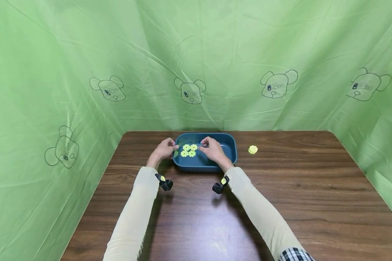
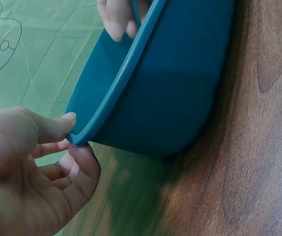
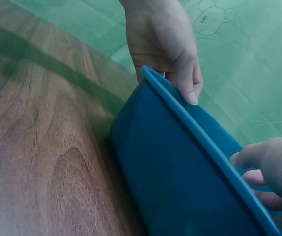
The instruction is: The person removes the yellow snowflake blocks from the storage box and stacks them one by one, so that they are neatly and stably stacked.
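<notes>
A dark blue plastic tub (image 1: 202, 169) stands at the back of the table. My left hand (image 1: 164, 149) pinches its left rim, thumb on the inner side and bent fingers underneath, as the left wrist view shows. Several yellow flower-shaped pieces (image 1: 188, 150) lie inside in two short rows, and another flower piece (image 1: 176, 153) shows by the left wall, close to the left thumb. My right hand (image 1: 213, 150) reaches into the tub from the right with bent fingers, its fingertips beside the flower pieces. Whether anything sits between those fingertips cannot be made out.
To the right of the tub, a yellow flower-shaped piece or small stack (image 1: 253, 149) lies on the brown wooden table (image 1: 300, 181). Green cloth (image 1: 156, 50) with bear-face drawings hangs behind the table and along both sides.
</notes>
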Available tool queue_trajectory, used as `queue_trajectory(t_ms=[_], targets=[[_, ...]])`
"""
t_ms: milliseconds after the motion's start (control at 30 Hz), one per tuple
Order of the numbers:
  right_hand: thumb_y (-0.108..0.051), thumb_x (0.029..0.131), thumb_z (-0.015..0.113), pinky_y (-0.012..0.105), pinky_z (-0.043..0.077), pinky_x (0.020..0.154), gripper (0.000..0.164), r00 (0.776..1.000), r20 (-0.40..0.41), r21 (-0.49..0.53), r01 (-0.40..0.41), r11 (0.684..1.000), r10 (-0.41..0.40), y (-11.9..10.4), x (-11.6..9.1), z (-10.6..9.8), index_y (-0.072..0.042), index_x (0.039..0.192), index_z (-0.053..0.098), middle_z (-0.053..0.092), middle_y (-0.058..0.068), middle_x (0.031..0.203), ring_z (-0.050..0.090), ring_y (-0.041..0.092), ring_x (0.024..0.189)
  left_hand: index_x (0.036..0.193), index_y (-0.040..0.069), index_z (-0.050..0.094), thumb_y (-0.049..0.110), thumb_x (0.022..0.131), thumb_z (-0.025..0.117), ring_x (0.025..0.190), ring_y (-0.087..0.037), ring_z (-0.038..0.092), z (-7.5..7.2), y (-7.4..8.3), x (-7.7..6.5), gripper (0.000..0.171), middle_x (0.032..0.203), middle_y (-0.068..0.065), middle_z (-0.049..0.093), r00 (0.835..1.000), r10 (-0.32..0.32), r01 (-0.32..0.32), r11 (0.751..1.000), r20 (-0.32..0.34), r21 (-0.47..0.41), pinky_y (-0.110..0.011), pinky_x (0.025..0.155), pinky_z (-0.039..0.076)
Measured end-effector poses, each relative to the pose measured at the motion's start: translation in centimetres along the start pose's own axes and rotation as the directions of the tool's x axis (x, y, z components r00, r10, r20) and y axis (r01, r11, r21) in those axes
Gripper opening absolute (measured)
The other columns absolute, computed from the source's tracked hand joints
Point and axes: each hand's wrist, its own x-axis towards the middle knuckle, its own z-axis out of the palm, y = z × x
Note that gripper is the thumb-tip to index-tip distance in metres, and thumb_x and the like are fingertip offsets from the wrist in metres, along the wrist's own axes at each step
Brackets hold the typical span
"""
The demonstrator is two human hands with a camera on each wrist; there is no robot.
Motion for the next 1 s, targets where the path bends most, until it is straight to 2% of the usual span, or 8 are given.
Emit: queue_trajectory(t_ms=[200, 500, 600, 767, 1000], targets=[[-0.025, 0.088, 0.069, 0.04, 0.047, 0.088, 0.033, 0.999, 0.035, -0.062, -0.025, 0.998, 0.028, -0.2, 0.5, 0.7, -0.006, 0.114, 0.061, 0.063, 0.01, 0.107, 0.058, 0.024, 0.101, 0.107, 0.006, 0.045, 0.023, 0.1, 0.052, 0.079, -0.023, 0.05, 0.0, 0.1, 0.0, 0.02, 0.093, -0.01, 0.044, 1.0, 0.0, 0.0, 1.0, -0.001, 0.001, -0.047, 0.086, 0.052], [-0.025, 0.09, 0.068, 0.041, 0.047, 0.084, 0.03, 0.984, 0.177, -0.189, 0.007, 0.982, 0.028, -0.7, 1.0, 1.8, -0.011, 0.115, 0.063, 0.062, 0.011, 0.109, 0.057, 0.025, 0.097, 0.107, 0.007, 0.044, 0.023, 0.1, 0.052, 0.077, -0.021, 0.05, 0.1, -0.1, 0.1, 0.019, 0.095, -0.011, 0.044, 1.0, -0.004, 0.004, 1.0, -0.01, -0.001, -0.045, 0.084, 0.053], [-0.026, 0.089, 0.069, 0.041, 0.046, 0.088, 0.03, 0.981, 0.192, -0.259, 0.047, 0.965, 0.004, -0.9, 1.2, 2.1, -0.013, 0.115, 0.064, 0.061, 0.01, 0.11, 0.055, 0.025, 0.101, 0.106, 0.008, 0.044, 0.024, 0.1, 0.052, 0.077, -0.02, 0.05, 0.1, -0.2, 0.1, 0.019, 0.096, -0.011, 0.045, 1.0, -0.004, 0.004, 1.0, -0.012, 0.006, -0.043, 0.083, 0.053], [-0.029, 0.088, 0.069, 0.044, 0.043, 0.096, 0.034, 0.974, 0.225, -0.388, 0.104, 0.916, -0.016, -1.1, 1.3, 2.6, -0.02, 0.12, 0.065, 0.058, 0.011, 0.119, 0.05, 0.03, 0.113, 0.106, 0.008, 0.045, 0.024, 0.099, 0.053, 0.077, -0.019, 0.05, 0.1, -0.1, 0.1, 0.019, 0.097, -0.011, 0.045, 1.0, 0.002, -0.002, 1.0, -0.013, 0.025, -0.036, 0.075, 0.054], [-0.025, 0.088, 0.07, 0.045, 0.043, 0.096, 0.034, 0.97, 0.244, -0.431, 0.125, 0.894, -0.018, -1.4, 1.1, 2.7, -0.023, 0.121, 0.065, 0.055, 0.013, 0.121, 0.048, 0.032, 0.113, 0.107, 0.008, 0.045, 0.024, 0.099, 0.053, 0.078, -0.02, 0.052, 0.1, -0.1, 0.1, 0.019, 0.097, -0.011, 0.046, 1.0, 0.009, -0.009, 1.0, -0.012, 0.027, -0.035, 0.075, 0.054]])
